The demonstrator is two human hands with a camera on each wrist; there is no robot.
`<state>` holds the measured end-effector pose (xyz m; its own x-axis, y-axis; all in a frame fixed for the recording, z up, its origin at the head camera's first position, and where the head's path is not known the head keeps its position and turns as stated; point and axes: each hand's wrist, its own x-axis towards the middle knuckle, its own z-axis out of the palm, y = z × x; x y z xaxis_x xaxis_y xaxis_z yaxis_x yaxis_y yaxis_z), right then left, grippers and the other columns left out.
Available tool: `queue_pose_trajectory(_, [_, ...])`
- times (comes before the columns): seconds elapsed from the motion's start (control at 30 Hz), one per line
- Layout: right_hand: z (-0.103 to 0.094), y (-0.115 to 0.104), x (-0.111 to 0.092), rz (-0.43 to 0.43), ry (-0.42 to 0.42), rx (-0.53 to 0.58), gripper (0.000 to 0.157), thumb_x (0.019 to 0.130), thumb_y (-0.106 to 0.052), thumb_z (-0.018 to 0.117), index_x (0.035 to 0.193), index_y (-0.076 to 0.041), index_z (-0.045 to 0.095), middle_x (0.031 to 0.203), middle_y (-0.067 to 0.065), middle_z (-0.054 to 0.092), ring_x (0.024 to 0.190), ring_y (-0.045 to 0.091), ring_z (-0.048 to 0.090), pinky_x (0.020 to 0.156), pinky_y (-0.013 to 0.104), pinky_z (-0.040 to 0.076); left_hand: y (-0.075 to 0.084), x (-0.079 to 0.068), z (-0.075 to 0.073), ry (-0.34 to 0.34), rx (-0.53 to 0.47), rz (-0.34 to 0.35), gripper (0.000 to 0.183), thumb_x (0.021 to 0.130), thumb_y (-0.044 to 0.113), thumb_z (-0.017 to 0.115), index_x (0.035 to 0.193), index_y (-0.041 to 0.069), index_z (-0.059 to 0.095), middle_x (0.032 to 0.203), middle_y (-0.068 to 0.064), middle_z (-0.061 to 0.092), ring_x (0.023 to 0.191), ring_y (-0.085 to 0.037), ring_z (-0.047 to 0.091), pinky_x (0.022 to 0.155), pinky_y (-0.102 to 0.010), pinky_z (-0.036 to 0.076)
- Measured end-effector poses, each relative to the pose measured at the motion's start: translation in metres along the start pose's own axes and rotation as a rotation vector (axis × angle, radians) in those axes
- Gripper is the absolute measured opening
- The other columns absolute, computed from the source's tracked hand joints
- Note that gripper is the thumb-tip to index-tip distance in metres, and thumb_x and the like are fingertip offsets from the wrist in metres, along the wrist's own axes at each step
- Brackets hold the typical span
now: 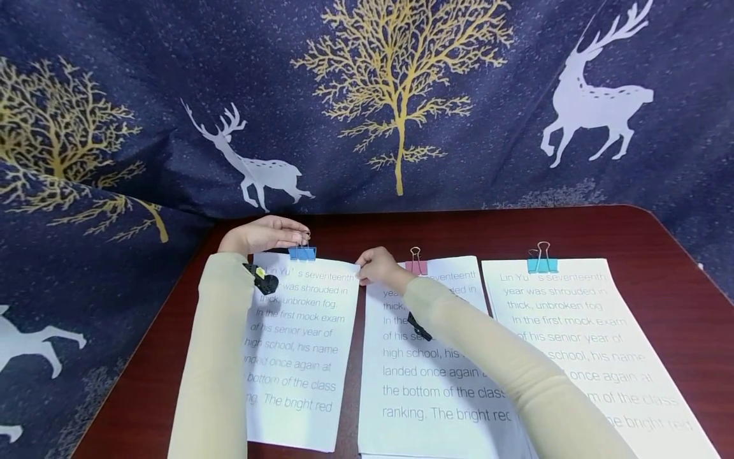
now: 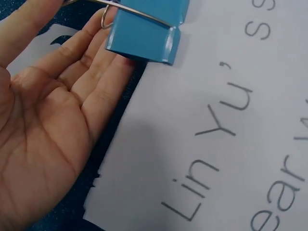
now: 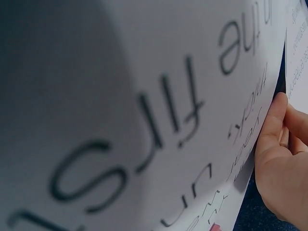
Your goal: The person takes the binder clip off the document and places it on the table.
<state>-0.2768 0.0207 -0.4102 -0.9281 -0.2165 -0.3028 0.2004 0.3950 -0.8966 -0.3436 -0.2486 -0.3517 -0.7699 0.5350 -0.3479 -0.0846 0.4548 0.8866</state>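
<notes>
My left hand (image 1: pixel 264 234) pinches the wire handles of a blue binder clip (image 1: pixel 302 253) at the top edge of the left stack of printed paper (image 1: pixel 292 357). In the left wrist view, the thumb is at one handle of the blue clip (image 2: pixel 147 33) and the fingers reach behind it. With thumb and fingers, my right hand (image 1: pixel 377 264) pinches the top right corner of that same stack. The right wrist view shows the fingertips (image 3: pixel 280 101) at the left stack's edge (image 3: pixel 297 57), beside the middle stack (image 3: pixel 144 62).
Beneath my right forearm lies the middle paper stack (image 1: pixel 413 382), with a pink binder clip (image 1: pixel 417 267). A third stack (image 1: pixel 573 344) on the right carries a teal clip (image 1: pixel 542 264). The dark red table (image 1: pixel 636 236) meets a patterned blue cloth (image 1: pixel 459 172) behind.
</notes>
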Motion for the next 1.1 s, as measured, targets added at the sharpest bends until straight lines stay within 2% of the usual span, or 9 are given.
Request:
queue_pose_trajectory(0.13, [-0.001, -0.001, 0.000, 0.013, -0.003, -0.004, 0.011, 0.084, 0.008, 0.063, 0.094, 0.004, 0.068, 0.099, 0.018, 0.064, 0.072, 0.016, 0.062, 0.068, 0.023, 0.058, 0.003, -0.001, -0.004, -0.013, -0.033, 0.025, 0.050, 0.095, 0.007, 0.057, 0.137, -0.013, 0.038, 0.129, -0.016, 0.058, 0.106, -0.005, 0.060, 0.095, -0.019, 0.048])
queue_pose_trajectory(0.3, [-0.004, -0.005, -0.002, 0.012, 0.007, -0.025, 0.011, 0.085, 0.006, 0.063, 0.094, 0.002, 0.068, 0.102, 0.016, 0.064, 0.076, 0.018, 0.062, 0.069, 0.023, 0.057, 0.010, -0.004, -0.012, 0.007, -0.072, 0.068, 0.047, 0.097, 0.003, 0.052, 0.136, -0.016, 0.035, 0.119, -0.006, 0.063, 0.104, -0.006, 0.061, 0.092, -0.017, 0.049])
queue_pose_trajectory(0.4, [-0.005, -0.006, -0.003, 0.014, 0.021, -0.028, 0.011, 0.085, 0.005, 0.064, 0.094, 0.002, 0.068, 0.100, 0.015, 0.064, 0.077, 0.019, 0.062, 0.070, 0.023, 0.057, 0.015, -0.001, -0.012, 0.003, -0.072, 0.066, 0.046, 0.097, 0.002, 0.051, 0.136, -0.016, 0.035, 0.117, -0.004, 0.063, 0.103, -0.005, 0.061, 0.092, -0.017, 0.049])
queue_pose_trajectory(0.63, [-0.001, -0.003, -0.004, 0.008, -0.001, -0.032, 0.016, 0.084, 0.007, 0.063, 0.099, 0.005, 0.068, 0.099, 0.017, 0.065, 0.073, 0.017, 0.065, 0.068, 0.024, 0.058, 0.011, 0.008, 0.000, -0.015, -0.028, -0.006, 0.049, 0.096, 0.004, 0.053, 0.138, -0.014, 0.035, 0.134, -0.022, 0.051, 0.102, -0.003, 0.060, 0.095, -0.019, 0.047])
queue_pose_trajectory(0.87, [0.002, 0.000, -0.001, -0.009, -0.006, -0.021, 0.015, 0.084, 0.009, 0.063, 0.097, 0.005, 0.068, 0.096, 0.016, 0.065, 0.072, 0.017, 0.065, 0.067, 0.023, 0.058, 0.004, 0.020, 0.015, 0.010, 0.009, -0.099, 0.054, 0.096, 0.013, 0.057, 0.140, -0.009, 0.036, 0.139, -0.023, 0.047, 0.101, -0.003, 0.058, 0.105, -0.034, 0.042])
queue_pose_trajectory(1.1, [0.000, 0.001, 0.000, 0.002, -0.006, 0.004, 0.015, 0.082, 0.010, 0.063, 0.097, 0.007, 0.067, 0.091, 0.016, 0.065, 0.071, 0.017, 0.065, 0.066, 0.024, 0.058, 0.001, 0.026, 0.022, 0.038, 0.015, -0.150, 0.053, 0.095, 0.014, 0.058, 0.139, -0.006, 0.039, 0.142, -0.023, 0.045, 0.111, -0.013, 0.056, 0.109, -0.043, 0.037])
